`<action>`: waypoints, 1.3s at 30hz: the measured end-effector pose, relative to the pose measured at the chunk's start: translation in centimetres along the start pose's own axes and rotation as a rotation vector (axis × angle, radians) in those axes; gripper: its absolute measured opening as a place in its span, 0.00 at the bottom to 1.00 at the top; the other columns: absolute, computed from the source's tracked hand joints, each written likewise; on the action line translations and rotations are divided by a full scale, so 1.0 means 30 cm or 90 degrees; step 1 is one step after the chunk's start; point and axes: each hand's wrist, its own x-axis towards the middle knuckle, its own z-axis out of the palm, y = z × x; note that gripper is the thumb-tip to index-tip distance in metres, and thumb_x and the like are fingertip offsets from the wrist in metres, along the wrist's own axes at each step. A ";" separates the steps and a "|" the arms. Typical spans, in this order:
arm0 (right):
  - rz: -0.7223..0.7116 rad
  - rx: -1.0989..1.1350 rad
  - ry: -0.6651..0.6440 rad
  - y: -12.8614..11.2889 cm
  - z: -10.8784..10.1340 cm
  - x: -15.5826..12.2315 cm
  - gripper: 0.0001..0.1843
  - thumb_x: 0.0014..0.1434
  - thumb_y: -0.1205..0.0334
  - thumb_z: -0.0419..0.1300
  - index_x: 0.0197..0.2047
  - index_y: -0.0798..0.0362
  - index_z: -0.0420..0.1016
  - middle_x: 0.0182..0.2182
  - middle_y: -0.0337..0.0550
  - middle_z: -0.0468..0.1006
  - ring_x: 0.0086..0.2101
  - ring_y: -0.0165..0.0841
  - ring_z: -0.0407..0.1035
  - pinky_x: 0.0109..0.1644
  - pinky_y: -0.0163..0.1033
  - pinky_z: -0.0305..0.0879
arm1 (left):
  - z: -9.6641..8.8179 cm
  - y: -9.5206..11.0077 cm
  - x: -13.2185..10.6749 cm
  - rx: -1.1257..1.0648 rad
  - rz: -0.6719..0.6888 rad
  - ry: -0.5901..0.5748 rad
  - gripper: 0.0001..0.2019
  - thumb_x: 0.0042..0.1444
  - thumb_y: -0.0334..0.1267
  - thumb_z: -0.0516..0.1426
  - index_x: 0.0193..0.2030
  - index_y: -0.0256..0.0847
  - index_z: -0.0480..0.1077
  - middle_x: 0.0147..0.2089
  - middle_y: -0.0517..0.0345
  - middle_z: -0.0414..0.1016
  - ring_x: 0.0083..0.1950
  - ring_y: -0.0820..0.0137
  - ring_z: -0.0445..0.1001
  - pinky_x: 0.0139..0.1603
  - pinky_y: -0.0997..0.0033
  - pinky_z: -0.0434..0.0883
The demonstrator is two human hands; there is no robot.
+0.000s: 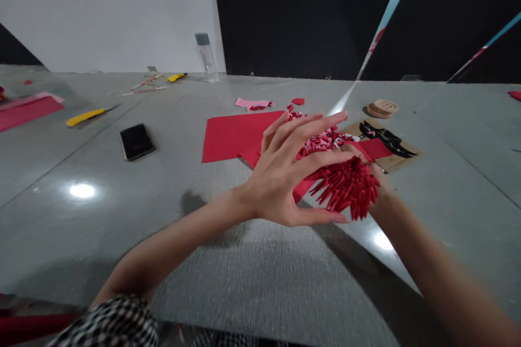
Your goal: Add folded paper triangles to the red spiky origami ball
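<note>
A spiky red model built of folded paper pieces [345,187] is held above the grey table [228,260]. My left hand [291,168] rests against its near side with fingers stretched out and spread, thumb under it. My right hand [368,168] is mostly hidden behind the model and supports it from the far side; its fingers do not show clearly. Behind the model lies a heap of small pink and red folded pieces [319,141] on a red paper sheet [234,135].
A black phone [137,141] lies to the left. Brown card with black scissors [386,138] and a stack of round wooden discs [381,108] sit at right. Pink paper scraps [252,103], a yellow strip [84,116], pink sheets [26,108] and a clear bottle [205,57] lie farther off.
</note>
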 end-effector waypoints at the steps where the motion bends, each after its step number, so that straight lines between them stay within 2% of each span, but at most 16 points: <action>1: 0.019 0.011 -0.029 0.003 0.001 0.003 0.27 0.48 0.43 0.73 0.19 0.45 0.59 0.20 0.38 0.65 0.30 0.38 0.64 0.37 0.47 0.68 | 0.002 0.004 0.000 0.004 -0.004 0.003 0.38 0.55 0.74 0.59 0.61 0.47 0.73 0.70 0.39 0.71 0.73 0.49 0.68 0.76 0.39 0.64; 3: 0.067 0.038 -0.095 -0.005 0.004 0.006 0.30 0.47 0.39 0.73 0.20 0.45 0.56 0.19 0.37 0.64 0.28 0.37 0.63 0.36 0.47 0.68 | 0.005 0.013 -0.001 0.011 -0.013 0.011 0.38 0.54 0.75 0.58 0.60 0.48 0.73 0.70 0.41 0.72 0.73 0.49 0.69 0.76 0.38 0.63; 6: 0.106 0.067 -0.143 -0.033 0.008 0.007 0.33 0.45 0.34 0.72 0.20 0.45 0.54 0.18 0.35 0.62 0.23 0.35 0.59 0.30 0.46 0.66 | 0.004 0.018 0.000 0.012 -0.020 0.029 0.39 0.53 0.76 0.58 0.60 0.48 0.73 0.69 0.41 0.74 0.72 0.49 0.71 0.76 0.37 0.64; 8: 0.112 0.077 -0.155 -0.044 0.010 0.009 0.35 0.43 0.32 0.72 0.19 0.45 0.53 0.17 0.34 0.61 0.21 0.33 0.57 0.26 0.44 0.64 | -0.001 0.015 0.000 0.003 -0.014 0.029 0.40 0.53 0.77 0.59 0.60 0.47 0.73 0.68 0.39 0.74 0.71 0.50 0.71 0.75 0.38 0.66; 13: 0.112 0.086 -0.160 -0.023 0.008 0.017 0.38 0.37 0.31 0.75 0.19 0.46 0.53 0.19 0.36 0.66 0.23 0.34 0.61 0.28 0.45 0.66 | -0.013 0.000 -0.001 -0.019 -0.015 0.018 0.42 0.50 0.78 0.60 0.60 0.49 0.72 0.69 0.41 0.74 0.71 0.49 0.73 0.74 0.38 0.68; 16: 0.097 0.096 -0.150 -0.018 0.007 0.017 0.37 0.42 0.30 0.72 0.18 0.46 0.53 0.18 0.34 0.63 0.21 0.32 0.58 0.27 0.43 0.64 | -0.015 0.001 -0.001 -0.019 -0.016 0.031 0.41 0.49 0.79 0.60 0.58 0.50 0.73 0.67 0.42 0.76 0.70 0.50 0.73 0.73 0.37 0.69; 20: 0.081 0.122 -0.142 -0.036 0.016 0.014 0.33 0.48 0.36 0.71 0.19 0.47 0.54 0.16 0.33 0.58 0.19 0.29 0.53 0.26 0.40 0.62 | -0.014 0.009 0.001 -0.016 -0.016 0.043 0.38 0.49 0.77 0.61 0.55 0.51 0.75 0.65 0.44 0.78 0.69 0.51 0.74 0.72 0.38 0.70; 26: 0.099 0.134 -0.126 -0.056 0.018 0.005 0.32 0.44 0.43 0.73 0.19 0.48 0.53 0.17 0.33 0.60 0.20 0.30 0.55 0.26 0.38 0.60 | -0.009 0.003 -0.007 -0.001 -0.001 0.055 0.39 0.49 0.78 0.61 0.56 0.52 0.74 0.65 0.47 0.78 0.67 0.53 0.75 0.72 0.38 0.70; 30: 0.150 0.144 -0.152 -0.068 0.001 -0.012 0.28 0.45 0.49 0.74 0.21 0.47 0.56 0.20 0.35 0.64 0.23 0.31 0.58 0.29 0.39 0.63 | -0.007 -0.002 -0.007 0.017 -0.007 0.063 0.38 0.49 0.79 0.59 0.55 0.54 0.74 0.63 0.49 0.80 0.67 0.55 0.76 0.70 0.40 0.72; 32: 0.159 0.154 -0.163 -0.069 -0.003 -0.013 0.28 0.46 0.50 0.73 0.21 0.48 0.55 0.21 0.35 0.63 0.23 0.30 0.56 0.28 0.39 0.61 | -0.011 -0.001 -0.006 0.027 0.000 0.071 0.37 0.49 0.79 0.59 0.53 0.53 0.74 0.62 0.49 0.81 0.66 0.58 0.77 0.68 0.42 0.73; 36: 0.136 0.173 -0.164 -0.061 0.003 0.002 0.35 0.47 0.40 0.72 0.19 0.48 0.48 0.19 0.34 0.59 0.22 0.29 0.48 0.26 0.38 0.55 | -0.024 0.004 -0.006 0.038 -0.002 0.094 0.32 0.52 0.77 0.60 0.51 0.57 0.73 0.60 0.56 0.83 0.63 0.61 0.79 0.67 0.45 0.74; 39: 0.116 0.155 -0.165 -0.052 0.004 0.011 0.36 0.47 0.36 0.72 0.20 0.47 0.49 0.20 0.35 0.60 0.23 0.31 0.53 0.27 0.40 0.57 | -0.027 0.006 -0.007 0.041 -0.008 0.104 0.27 0.53 0.75 0.61 0.49 0.59 0.74 0.58 0.61 0.83 0.62 0.61 0.80 0.67 0.46 0.73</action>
